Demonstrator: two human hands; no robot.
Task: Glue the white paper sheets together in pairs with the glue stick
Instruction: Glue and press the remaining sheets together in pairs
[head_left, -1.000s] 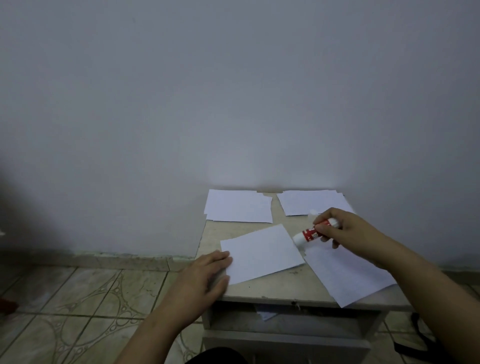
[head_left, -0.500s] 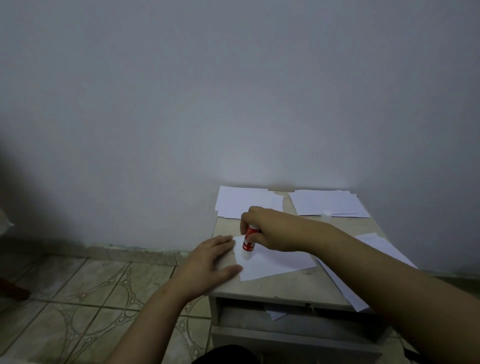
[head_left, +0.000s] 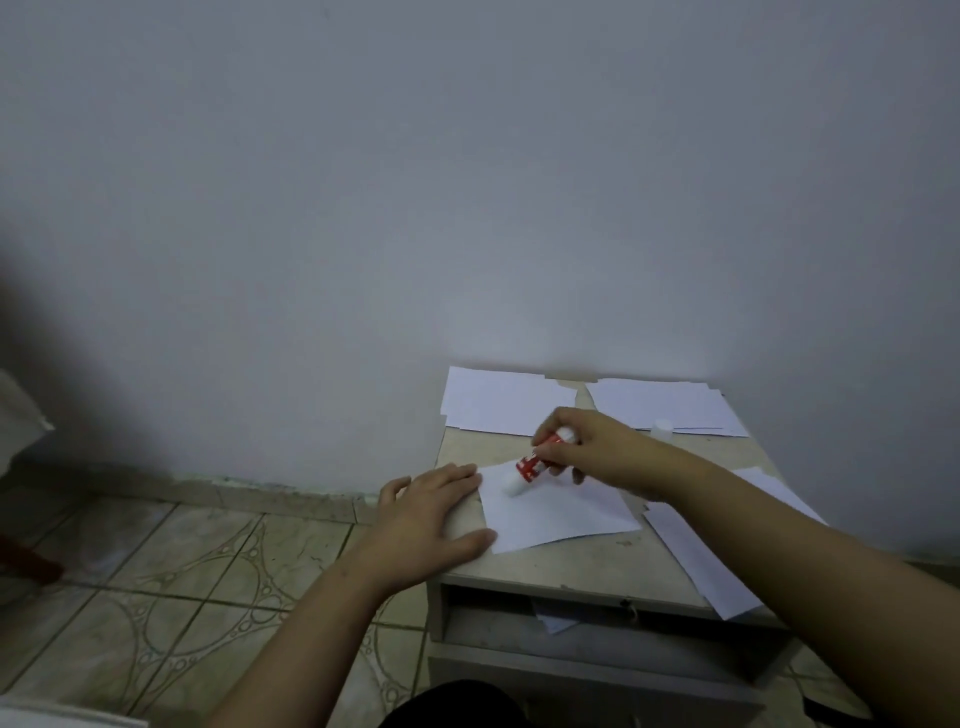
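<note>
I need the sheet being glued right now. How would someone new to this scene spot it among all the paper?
Start at the small table against the wall. Two paper stacks lie along its back edge; the sheet being glued lies alone nearer the front-left. Only it has the left hand at its edge and the red glue stick tip on it.

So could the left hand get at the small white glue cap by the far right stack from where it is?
Probably not cleanly. The left hand lies flat at the near sheet, and the right hand working the glue stick lies across the line to the cap.
</note>
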